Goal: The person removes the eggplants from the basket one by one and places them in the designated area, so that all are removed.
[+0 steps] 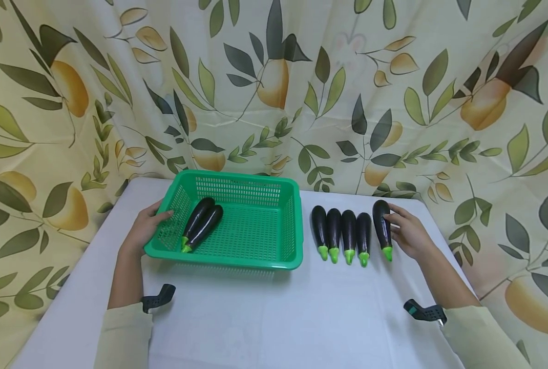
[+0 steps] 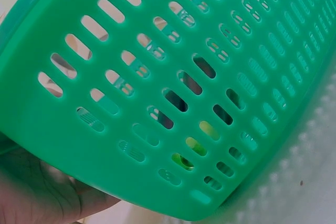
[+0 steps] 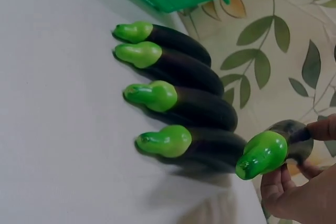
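My left hand grips the left rim of a green plastic basket, its thumb over the edge. Two dark purple eggplants with green stem ends lie side by side at the left inside the basket. In the left wrist view the slotted wall covers much of the picture, and part of the hand is hidden behind it. My right hand holds another eggplant between thumb and fingers, its green end towards the wrist camera. Left of it, several eggplants lie in a row.
A white cloth covers the table. Behind it and at both sides hangs a curtain printed with leaves and fruit. The row of eggplants lies just right of the basket. Each wrist wears a small black device.
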Demonstrator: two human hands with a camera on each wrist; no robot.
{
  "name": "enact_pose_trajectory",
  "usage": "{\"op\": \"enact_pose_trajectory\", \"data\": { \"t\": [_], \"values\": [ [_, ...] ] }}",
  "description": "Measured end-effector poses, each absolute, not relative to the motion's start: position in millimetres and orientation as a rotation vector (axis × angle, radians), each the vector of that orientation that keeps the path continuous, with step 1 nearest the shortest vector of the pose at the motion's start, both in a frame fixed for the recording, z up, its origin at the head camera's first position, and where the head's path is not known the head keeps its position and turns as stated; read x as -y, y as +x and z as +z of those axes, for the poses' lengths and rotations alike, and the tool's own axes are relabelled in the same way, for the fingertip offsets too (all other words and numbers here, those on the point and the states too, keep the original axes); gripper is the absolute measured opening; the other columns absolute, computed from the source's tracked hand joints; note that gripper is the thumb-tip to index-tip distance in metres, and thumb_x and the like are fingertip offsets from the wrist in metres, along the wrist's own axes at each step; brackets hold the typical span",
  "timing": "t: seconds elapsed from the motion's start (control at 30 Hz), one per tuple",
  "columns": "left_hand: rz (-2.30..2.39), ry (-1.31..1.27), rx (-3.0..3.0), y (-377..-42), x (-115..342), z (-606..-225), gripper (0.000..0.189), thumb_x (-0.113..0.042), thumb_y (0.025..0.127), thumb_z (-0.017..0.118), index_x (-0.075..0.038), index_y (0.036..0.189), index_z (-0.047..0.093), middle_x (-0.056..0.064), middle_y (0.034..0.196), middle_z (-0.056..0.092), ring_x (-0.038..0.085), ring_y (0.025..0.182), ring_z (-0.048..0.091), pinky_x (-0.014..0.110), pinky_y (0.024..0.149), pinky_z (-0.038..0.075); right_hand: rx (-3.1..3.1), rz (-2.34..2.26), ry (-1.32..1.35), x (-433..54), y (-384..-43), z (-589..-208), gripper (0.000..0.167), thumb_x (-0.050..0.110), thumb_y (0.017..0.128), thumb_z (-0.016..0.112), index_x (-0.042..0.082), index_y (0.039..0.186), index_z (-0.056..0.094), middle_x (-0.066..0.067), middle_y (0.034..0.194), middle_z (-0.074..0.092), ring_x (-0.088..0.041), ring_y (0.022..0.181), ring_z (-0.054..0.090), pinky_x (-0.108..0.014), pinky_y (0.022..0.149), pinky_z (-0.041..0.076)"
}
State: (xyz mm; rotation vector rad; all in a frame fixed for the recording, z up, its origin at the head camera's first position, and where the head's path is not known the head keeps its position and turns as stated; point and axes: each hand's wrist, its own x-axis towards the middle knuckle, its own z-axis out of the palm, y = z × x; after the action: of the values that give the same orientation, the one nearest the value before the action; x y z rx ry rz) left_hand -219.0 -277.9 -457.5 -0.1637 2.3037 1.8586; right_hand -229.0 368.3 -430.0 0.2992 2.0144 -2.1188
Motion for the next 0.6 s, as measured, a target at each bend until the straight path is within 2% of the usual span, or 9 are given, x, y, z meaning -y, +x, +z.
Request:
{"op": "enact_pose_trajectory", "data": {
  "t": [0.23, 0.6],
  "values": [
    [1.855, -0.160, -2.309, -218.6, 277.9, -456.2, 0.066, -0.028, 0.111, 0.051, -0.008, 0.167, 0.024, 0.031, 0.153, 0.044, 0.027, 0.116, 0.060, 0.030, 0.083, 0.058, -2.079, -2.064, 0.363, -380.2, -226.0, -437.2, 0.064, 0.012, 0.111, 0.049, 0.004, 0.165, 0.017, -0.009, 0.134, 0.039, -0.007, 0.097, 0.057, -0.022, 0.078, 0.053],
    [1.868, -0.152, -2.289, -222.7, 278.5, -459.6, 0.064, -0.025, 0.112, 0.048, -0.007, 0.168, 0.022, 0.032, 0.155, 0.042, 0.036, 0.125, 0.057, 0.032, 0.085, 0.058, -2.114, -2.025, 0.431, -388.5, -224.5, -447.4, 0.068, 0.011, 0.110, 0.050, -0.001, 0.165, 0.011, -0.006, 0.129, 0.043, -0.004, 0.098, 0.055, -0.021, 0.082, 0.053]
  ]
}}
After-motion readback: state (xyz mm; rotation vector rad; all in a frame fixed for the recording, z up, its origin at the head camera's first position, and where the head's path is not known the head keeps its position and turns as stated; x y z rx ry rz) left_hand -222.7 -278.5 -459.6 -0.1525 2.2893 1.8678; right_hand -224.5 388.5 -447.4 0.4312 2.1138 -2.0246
